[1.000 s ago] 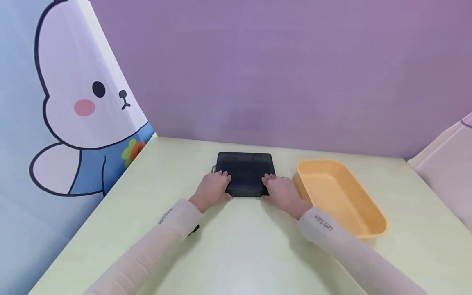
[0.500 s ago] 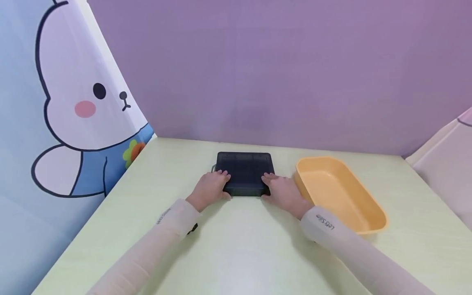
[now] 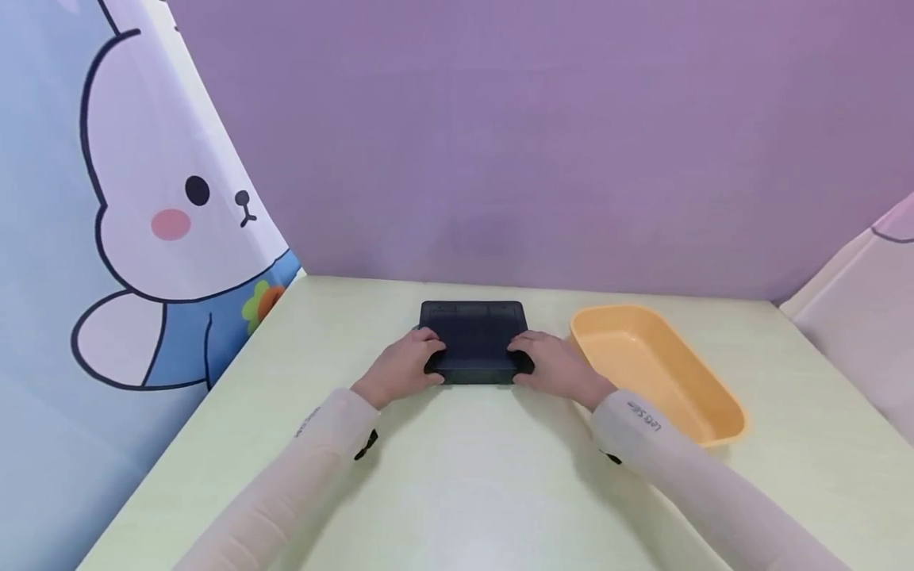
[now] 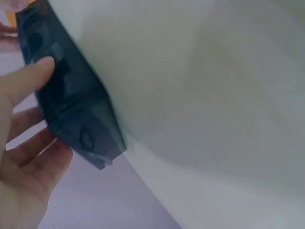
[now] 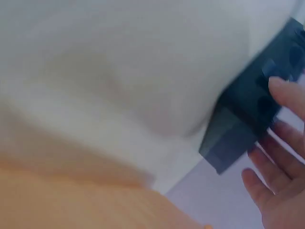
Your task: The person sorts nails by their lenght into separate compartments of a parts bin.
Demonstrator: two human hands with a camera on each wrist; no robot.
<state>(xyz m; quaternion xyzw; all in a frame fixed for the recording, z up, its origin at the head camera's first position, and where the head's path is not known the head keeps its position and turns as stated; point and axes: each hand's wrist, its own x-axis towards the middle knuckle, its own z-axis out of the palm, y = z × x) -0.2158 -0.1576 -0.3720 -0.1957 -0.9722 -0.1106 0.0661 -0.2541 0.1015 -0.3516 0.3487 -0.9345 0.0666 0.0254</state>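
A flat black plastic case point(image 3: 473, 329) lies lid up on the pale table, its front side facing me. My left hand point(image 3: 401, 366) holds its left front corner, fingers over the lid and thumb low at the front. At the opposite corner my right hand point(image 3: 560, 366) grips in the same way. In the left wrist view the thumb presses the front wall of the case point(image 4: 76, 95), close to a small latch, with the fingers behind. The right wrist view has the thumb near another latch on the case point(image 5: 243, 114), fingers spread along the lid side.
A yellow-orange rectangular tub point(image 3: 714, 381) stands right of the case, close by my right wrist and forearm. A purple backdrop point(image 3: 543, 159) rises behind the table point(image 3: 471, 476). On the left hangs a cloth with a cartoon figure point(image 3: 171, 262).
Fingers of both hands have arched up and drawn back slightly at the lid's edges, thumbs at the front. The case stays in nearly the same place; the head view has tilted a little.
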